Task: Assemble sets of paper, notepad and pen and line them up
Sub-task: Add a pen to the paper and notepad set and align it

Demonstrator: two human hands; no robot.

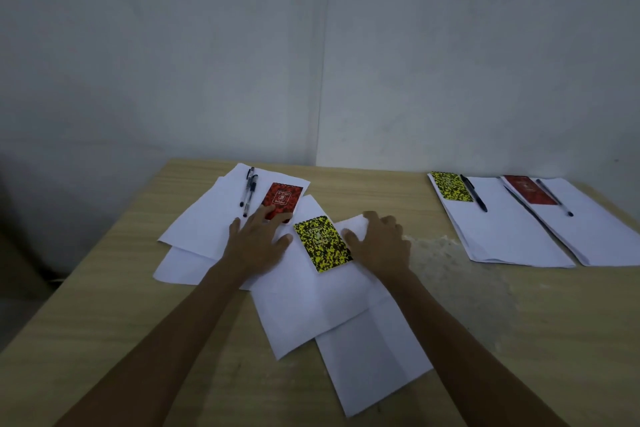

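Several loose white sheets (311, 302) overlap at the middle of the wooden table (104, 322). A yellow-black notepad (323, 243) lies on them between my hands. A red notepad (281, 200) lies further back, beside two pens (250, 191). My left hand (258, 239) rests flat on the paper, fingers spread, fingertips touching the red notepad's near edge. My right hand (381, 240) lies flat on a sheet just right of the yellow notepad. At the right, two sets sit side by side: a yellow notepad (452, 186) with a pen (473, 192), and a red notepad (529, 194) with a pen (554, 202).
The table stands in a corner, with grey walls (311, 45) close behind. The table's left edge drops off to a dark floor (31, 236). A worn patch (436, 253) marks the wood between the loose sheets and the finished sets.
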